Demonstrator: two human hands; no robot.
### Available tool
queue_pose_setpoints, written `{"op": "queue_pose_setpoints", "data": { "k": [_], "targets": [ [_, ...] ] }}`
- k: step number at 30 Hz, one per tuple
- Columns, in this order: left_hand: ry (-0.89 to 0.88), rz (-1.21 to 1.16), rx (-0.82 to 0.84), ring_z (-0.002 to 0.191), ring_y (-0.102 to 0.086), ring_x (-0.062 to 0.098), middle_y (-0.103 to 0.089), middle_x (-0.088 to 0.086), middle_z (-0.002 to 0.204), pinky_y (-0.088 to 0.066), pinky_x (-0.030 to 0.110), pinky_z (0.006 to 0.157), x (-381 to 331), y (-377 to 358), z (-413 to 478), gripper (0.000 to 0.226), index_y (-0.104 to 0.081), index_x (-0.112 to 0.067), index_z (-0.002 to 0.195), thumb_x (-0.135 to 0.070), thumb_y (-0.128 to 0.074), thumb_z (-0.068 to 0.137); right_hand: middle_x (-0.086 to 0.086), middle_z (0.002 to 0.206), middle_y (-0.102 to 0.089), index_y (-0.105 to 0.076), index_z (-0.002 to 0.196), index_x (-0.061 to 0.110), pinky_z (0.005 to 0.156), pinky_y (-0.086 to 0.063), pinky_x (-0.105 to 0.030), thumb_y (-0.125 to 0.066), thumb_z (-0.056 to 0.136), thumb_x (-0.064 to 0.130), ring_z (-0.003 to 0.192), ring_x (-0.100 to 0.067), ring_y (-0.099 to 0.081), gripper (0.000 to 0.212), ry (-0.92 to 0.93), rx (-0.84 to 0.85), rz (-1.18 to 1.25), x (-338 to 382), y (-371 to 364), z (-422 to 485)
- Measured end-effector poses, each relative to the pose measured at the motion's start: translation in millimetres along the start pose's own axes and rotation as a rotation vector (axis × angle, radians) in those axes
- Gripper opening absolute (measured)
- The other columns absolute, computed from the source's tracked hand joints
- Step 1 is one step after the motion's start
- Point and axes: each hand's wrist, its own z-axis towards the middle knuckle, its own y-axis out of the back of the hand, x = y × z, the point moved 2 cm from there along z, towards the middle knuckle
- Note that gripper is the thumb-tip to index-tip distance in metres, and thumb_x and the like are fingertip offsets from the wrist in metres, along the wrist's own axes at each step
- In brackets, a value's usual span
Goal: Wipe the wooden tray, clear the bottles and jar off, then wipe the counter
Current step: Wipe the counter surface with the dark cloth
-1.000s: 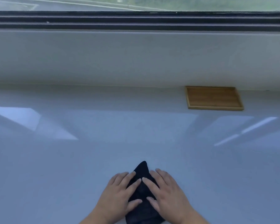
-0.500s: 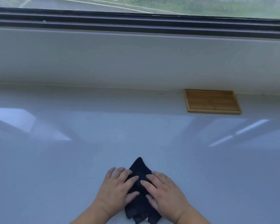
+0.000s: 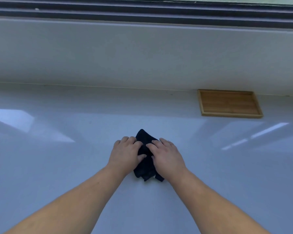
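A dark, crumpled cloth [image 3: 145, 166] lies on the glossy white counter [image 3: 57, 166] near the middle of the view. My left hand [image 3: 125, 154] presses on its left side and my right hand [image 3: 167, 156] presses on its right side, fingers spread flat over the fabric. Both forearms stretch out from the bottom edge. The wooden tray [image 3: 228, 103] sits far right against the back wall, with nothing on it. No bottles or jar are in view.
A white upstand [image 3: 142, 56] runs along the back of the counter below a dark window frame [image 3: 142, 12]. Bright window reflections lie on the counter at the left and right.
Both hands have pushed the cloth away from me across the counter, and my arms are now stretched out. The tray has not moved.
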Motion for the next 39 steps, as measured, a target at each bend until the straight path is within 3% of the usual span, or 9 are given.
{"op": "queue_pose_setpoints", "data": {
  "k": [4,7,12,15,19,23,28,32,39],
  "targets": [
    [0.024,-0.060,0.034,0.122,-0.048,0.019,-0.059,-0.008,0.126,-0.039,0.036,0.096,1,2,6,0.046,-0.062,-0.032,0.126,-0.058,-0.060,0.089,0.001,0.131,-0.063,-0.052,0.142,0.019,0.097,-0.045,-0.040,-0.058,0.092,0.017,0.117,-0.029,-0.055,0.050,-0.019,-0.005,-0.010,1,2,-1],
    [-0.013,-0.123,0.031,0.116,-0.051,0.017,-0.064,-0.010,0.118,-0.039,0.034,0.094,-3,13,8,0.031,-0.063,-0.030,0.116,-0.044,-0.060,0.089,0.001,0.116,-0.061,-0.058,0.121,0.020,0.091,-0.042,-0.036,-0.055,0.088,0.015,0.108,-0.026,-0.051,0.034,-0.029,0.005,0.009,2,13,5],
    [0.174,-0.746,-0.014,0.076,-0.064,0.006,-0.069,-0.015,0.082,-0.052,0.029,0.063,-2,53,5,0.019,-0.059,-0.039,0.091,-0.046,-0.062,0.073,0.013,0.085,-0.068,-0.058,0.085,0.031,0.063,-0.051,-0.022,-0.063,0.073,0.021,0.078,-0.003,-0.062,0.017,-0.403,0.006,0.957,-9,62,9],
    [0.289,-1.151,0.030,0.074,-0.073,0.010,-0.075,-0.011,0.083,-0.058,0.030,0.062,-2,64,11,0.017,-0.066,-0.038,0.090,-0.045,-0.072,0.075,0.007,0.088,-0.075,-0.060,0.095,0.032,0.062,-0.055,-0.027,-0.071,0.081,0.028,0.073,-0.007,-0.071,0.018,-0.491,-0.003,1.188,-16,74,15],
    [0.442,-1.205,0.090,0.076,-0.074,0.011,-0.075,-0.005,0.090,-0.062,0.037,0.071,6,45,20,0.021,-0.066,-0.034,0.100,-0.039,-0.075,0.081,-0.001,0.108,-0.074,-0.054,0.119,0.034,0.078,-0.063,-0.042,-0.074,0.087,0.034,0.085,-0.018,-0.077,0.037,-0.657,0.108,1.271,-18,54,20],
    [0.472,-0.878,0.160,0.084,-0.068,0.012,-0.063,-0.009,0.106,-0.058,0.037,0.072,16,17,16,0.038,-0.054,-0.033,0.120,-0.034,-0.069,0.085,0.004,0.113,-0.066,-0.046,0.135,0.031,0.073,-0.059,-0.032,-0.063,0.089,0.020,0.089,-0.015,-0.070,0.050,-0.625,0.154,0.922,-20,28,12],
    [0.226,-0.357,-0.077,0.106,-0.055,0.019,-0.051,-0.003,0.129,-0.052,0.034,0.074,15,9,2,0.049,-0.053,-0.026,0.131,-0.040,-0.068,0.087,-0.006,0.122,-0.057,-0.048,0.139,0.019,0.084,-0.052,-0.039,-0.069,0.085,0.017,0.103,-0.028,-0.056,0.058,-0.290,-0.221,0.192,-9,16,-2],
    [0.066,-0.156,0.011,0.111,-0.050,0.020,-0.056,-0.004,0.125,-0.050,0.035,0.084,10,4,-2,0.039,-0.060,-0.026,0.128,-0.044,-0.056,0.093,-0.006,0.106,-0.062,-0.066,0.118,0.017,0.071,-0.055,-0.040,-0.073,0.081,0.012,0.084,-0.028,-0.057,0.038,-0.163,-0.232,0.073,-4,6,-12],
    [0.089,-0.123,0.052,0.113,-0.049,0.019,-0.057,-0.006,0.126,-0.049,0.034,0.086,8,2,-1,0.041,-0.059,-0.028,0.130,-0.045,-0.051,0.094,-0.005,0.100,-0.065,-0.071,0.105,0.016,0.063,-0.053,-0.036,-0.078,0.075,0.010,0.077,-0.027,-0.058,0.031,-0.162,-0.191,0.020,-2,3,-10]
  ]
}}
